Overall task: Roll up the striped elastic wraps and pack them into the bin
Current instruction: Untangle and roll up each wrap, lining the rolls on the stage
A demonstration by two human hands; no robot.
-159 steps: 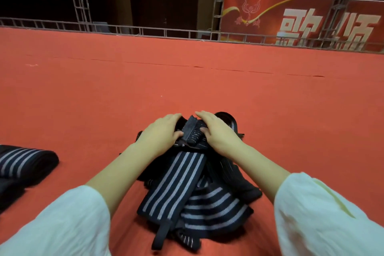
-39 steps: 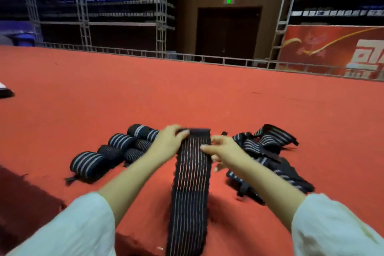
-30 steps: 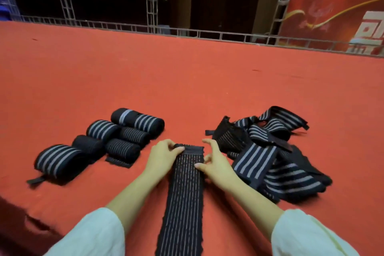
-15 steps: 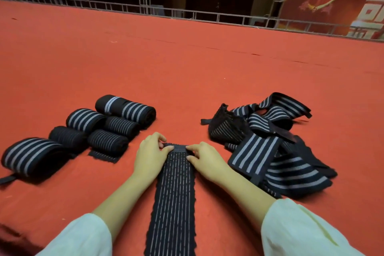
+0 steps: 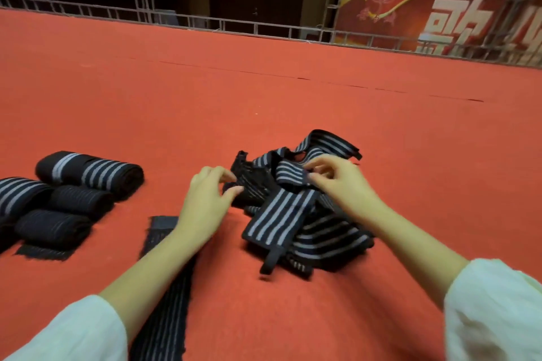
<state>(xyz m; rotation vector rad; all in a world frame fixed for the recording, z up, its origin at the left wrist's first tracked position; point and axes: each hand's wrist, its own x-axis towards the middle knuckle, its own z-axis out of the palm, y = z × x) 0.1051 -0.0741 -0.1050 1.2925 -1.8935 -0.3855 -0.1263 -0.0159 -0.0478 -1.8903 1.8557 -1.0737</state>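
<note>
Red carpet [image 5: 264, 82] — right hand [image 5: 343, 184] pinches tangled wraps [image 5: 296, 214], left hand [image 5: 205, 202] alongside.

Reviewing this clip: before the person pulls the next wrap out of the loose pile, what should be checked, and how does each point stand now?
1. Right hand grip on the striped wrap atop the loose pile: ok, fingers pinch it.
2. Left hand grip: cannot tell, curled fingers at the pile's dark edge, contact blurred.
3. Flat wrap rolled: not ok, it lies flat under the left forearm.
4. Rolled wraps grouped aside: ok, at the left.
5. Bin within reach: cannot tell, not in view.
</note>
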